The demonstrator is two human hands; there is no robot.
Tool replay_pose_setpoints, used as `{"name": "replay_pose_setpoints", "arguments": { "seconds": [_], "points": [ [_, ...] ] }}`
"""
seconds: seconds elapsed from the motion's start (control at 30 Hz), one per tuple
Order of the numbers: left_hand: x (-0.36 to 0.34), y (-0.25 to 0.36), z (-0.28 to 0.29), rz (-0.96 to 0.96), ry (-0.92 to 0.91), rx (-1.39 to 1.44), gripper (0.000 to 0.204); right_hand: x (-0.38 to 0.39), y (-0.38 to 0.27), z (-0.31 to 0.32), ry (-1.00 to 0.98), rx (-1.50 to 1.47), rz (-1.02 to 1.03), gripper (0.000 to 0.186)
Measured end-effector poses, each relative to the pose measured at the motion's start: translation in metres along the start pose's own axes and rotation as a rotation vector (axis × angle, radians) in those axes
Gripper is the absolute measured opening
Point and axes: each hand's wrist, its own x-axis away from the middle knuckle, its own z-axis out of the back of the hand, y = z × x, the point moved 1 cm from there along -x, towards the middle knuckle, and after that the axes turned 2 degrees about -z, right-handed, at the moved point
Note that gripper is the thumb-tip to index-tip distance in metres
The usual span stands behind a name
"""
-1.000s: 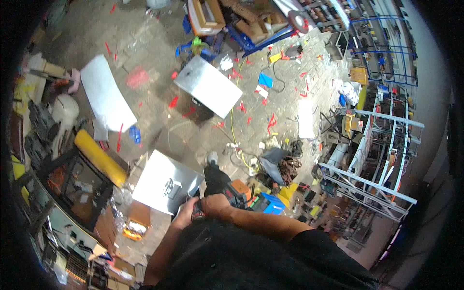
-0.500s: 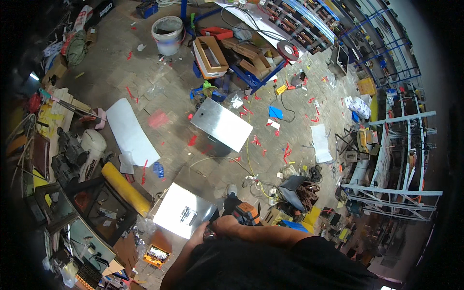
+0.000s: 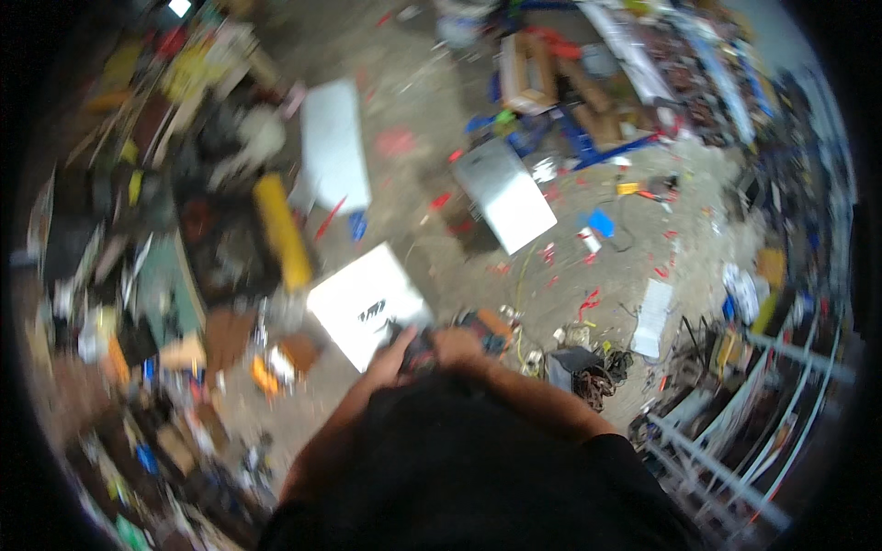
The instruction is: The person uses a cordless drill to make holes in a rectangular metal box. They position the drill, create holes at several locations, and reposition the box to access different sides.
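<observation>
The frame is smeared by motion. My left hand [image 3: 393,360] and my right hand [image 3: 457,347] are close together in front of my dark shirt, both closed around a black-and-orange power tool [image 3: 487,329]. Its dark body lies between them and the orange part sticks out beyond my right hand; its exact kind is too blurred to tell. Just ahead and to the left stands a box with a bright metal top [image 3: 354,326], close to my left hand. A small cluster of dark parts [image 3: 371,310] lies on that top.
Farther ahead is a second metal-topped box [image 3: 510,197]. A white sheet [image 3: 335,147] and a yellow roll [image 3: 280,230] lie to the left. Red scraps, a blue piece [image 3: 601,222] and cables litter the floor. Metal racking [image 3: 717,468] stands at right, cartons [image 3: 528,78] at the back.
The whole view has swung, so the boxes and floor items appear higher and mostly farther right. My hands stay together on the tool, higher in the picture.
</observation>
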Motion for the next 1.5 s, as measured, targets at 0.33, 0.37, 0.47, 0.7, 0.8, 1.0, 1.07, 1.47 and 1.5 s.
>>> {"name": "replay_pose_setpoints", "arguments": {
  "seconds": [0.33, 0.37, 0.47, 0.7, 0.8, 1.0, 1.07, 1.47, 1.5],
  "points": [
    [-0.028, -0.097, 0.034, -0.169, 0.049, -0.021, 0.060, 0.061, 0.136, 0.011, 0.216, -0.434, -0.248, 0.064],
    [-0.034, -0.108, 0.039, -0.170, 0.070, 0.019, 0.058, 0.066, 0.174, -0.006, 0.245, -0.466, -0.223, 0.061],
    [-0.053, -0.155, 0.072, -0.234, 0.137, 0.034, 0.053, 0.097, 0.195, -0.004, 0.224, -0.464, -0.310, 0.051],
    [-0.069, -0.186, 0.086, -0.180, 0.264, 0.187, 0.056, 0.160, 0.345, -0.094, 0.342, -0.421, -0.532, 0.042],
    [-0.066, -0.205, 0.095, -0.164, 0.289, 0.177, 0.054, 0.163, 0.313, -0.084, 0.258, -0.384, -0.594, 0.037],
    [-0.068, -0.218, 0.093, -0.150, 0.309, 0.153, 0.051, 0.180, 0.322, -0.098, 0.291, -0.374, -0.551, 0.029],
    [-0.068, -0.219, 0.092, -0.187, 0.325, 0.187, 0.050, 0.176, 0.338, -0.109, 0.316, -0.369, -0.503, 0.029],
    [-0.088, -0.229, 0.088, -0.272, 0.275, 0.203, 0.060, 0.169, 0.287, -0.066, 0.374, -0.486, -0.309, 0.025],
    [-0.088, -0.230, 0.086, -0.283, 0.275, 0.197, 0.060, 0.169, 0.292, -0.065, 0.385, -0.485, -0.300, 0.026]
  ]
}}
